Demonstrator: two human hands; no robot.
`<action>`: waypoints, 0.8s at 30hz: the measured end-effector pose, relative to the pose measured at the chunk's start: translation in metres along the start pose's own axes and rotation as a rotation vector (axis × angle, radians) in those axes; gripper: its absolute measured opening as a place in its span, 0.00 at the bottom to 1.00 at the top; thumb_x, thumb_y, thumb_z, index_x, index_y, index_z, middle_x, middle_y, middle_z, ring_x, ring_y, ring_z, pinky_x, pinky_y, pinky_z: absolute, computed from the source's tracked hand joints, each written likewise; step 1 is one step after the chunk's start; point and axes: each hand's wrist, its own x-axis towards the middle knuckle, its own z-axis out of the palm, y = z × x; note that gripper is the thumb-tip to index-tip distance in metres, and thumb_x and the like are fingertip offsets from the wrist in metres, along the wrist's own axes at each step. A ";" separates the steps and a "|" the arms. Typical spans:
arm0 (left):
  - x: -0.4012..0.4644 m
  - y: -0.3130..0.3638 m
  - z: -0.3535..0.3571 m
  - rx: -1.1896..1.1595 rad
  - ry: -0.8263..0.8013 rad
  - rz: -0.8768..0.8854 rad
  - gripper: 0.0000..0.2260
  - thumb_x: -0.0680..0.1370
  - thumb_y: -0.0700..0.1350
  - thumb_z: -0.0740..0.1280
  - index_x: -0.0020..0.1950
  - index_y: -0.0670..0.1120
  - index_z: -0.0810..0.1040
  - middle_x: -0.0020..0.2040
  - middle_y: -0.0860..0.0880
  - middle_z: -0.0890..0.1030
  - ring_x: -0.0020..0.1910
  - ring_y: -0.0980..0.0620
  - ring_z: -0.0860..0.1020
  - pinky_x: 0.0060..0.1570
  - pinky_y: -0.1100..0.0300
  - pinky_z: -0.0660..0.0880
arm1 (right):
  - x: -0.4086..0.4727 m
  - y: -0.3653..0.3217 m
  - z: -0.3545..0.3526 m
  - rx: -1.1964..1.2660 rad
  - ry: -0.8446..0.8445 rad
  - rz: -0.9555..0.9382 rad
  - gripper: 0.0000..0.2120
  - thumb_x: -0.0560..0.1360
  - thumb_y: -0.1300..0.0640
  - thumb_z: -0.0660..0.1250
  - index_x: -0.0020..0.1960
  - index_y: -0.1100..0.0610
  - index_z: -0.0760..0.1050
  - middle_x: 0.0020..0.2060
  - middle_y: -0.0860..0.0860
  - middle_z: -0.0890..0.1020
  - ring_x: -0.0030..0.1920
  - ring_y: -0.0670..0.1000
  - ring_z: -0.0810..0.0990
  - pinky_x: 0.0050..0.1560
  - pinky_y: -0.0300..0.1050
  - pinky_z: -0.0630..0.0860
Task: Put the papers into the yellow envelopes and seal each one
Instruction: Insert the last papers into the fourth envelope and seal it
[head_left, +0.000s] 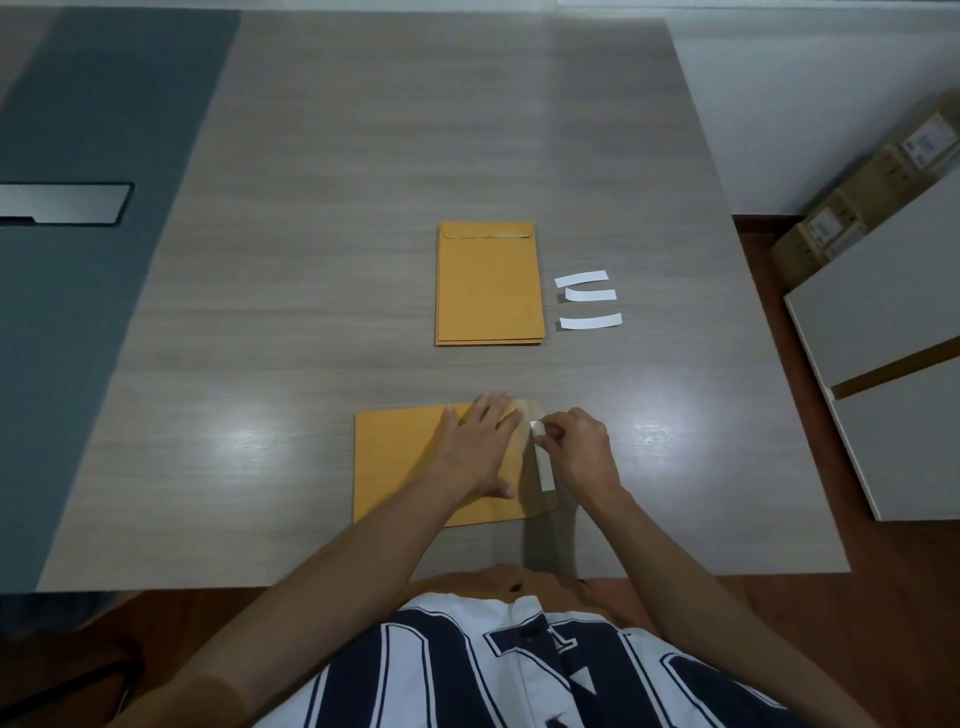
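Observation:
A yellow envelope (400, 462) lies sideways near the table's front edge, its flap (543, 506) open toward the right. My left hand (480, 447) presses flat on the envelope beside the flap. My right hand (582, 449) pinches the far end of a white adhesive strip (544, 462) that runs along the flap and is partly lifted. Farther back, a stack of yellow envelopes (488, 288) lies with flaps folded down. No loose papers are visible.
Three curled white strips (589, 301) lie to the right of the stack. The wooden table (322, 260) has a dark grey section (104, 156) on the left. White cabinets (883, 374) and cardboard boxes (862, 202) stand on the right.

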 end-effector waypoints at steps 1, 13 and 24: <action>-0.001 0.000 0.000 -0.001 -0.002 0.001 0.49 0.69 0.63 0.74 0.80 0.50 0.49 0.81 0.49 0.43 0.79 0.45 0.43 0.72 0.34 0.53 | 0.001 0.000 0.000 0.011 0.007 0.004 0.10 0.73 0.59 0.73 0.53 0.60 0.82 0.42 0.50 0.78 0.40 0.46 0.76 0.43 0.33 0.71; 0.000 0.000 0.001 -0.025 0.005 -0.003 0.50 0.68 0.62 0.74 0.80 0.50 0.49 0.81 0.50 0.43 0.79 0.44 0.42 0.72 0.33 0.53 | 0.018 0.001 0.001 0.055 0.005 0.039 0.03 0.74 0.59 0.72 0.48 0.57 0.81 0.41 0.49 0.80 0.39 0.43 0.77 0.38 0.26 0.67; 0.001 0.000 0.003 -0.047 0.018 -0.012 0.49 0.68 0.61 0.75 0.79 0.51 0.50 0.81 0.51 0.44 0.79 0.45 0.43 0.72 0.33 0.52 | 0.028 0.004 0.001 0.097 -0.105 0.079 0.03 0.78 0.60 0.66 0.46 0.55 0.76 0.45 0.51 0.79 0.45 0.49 0.78 0.45 0.39 0.73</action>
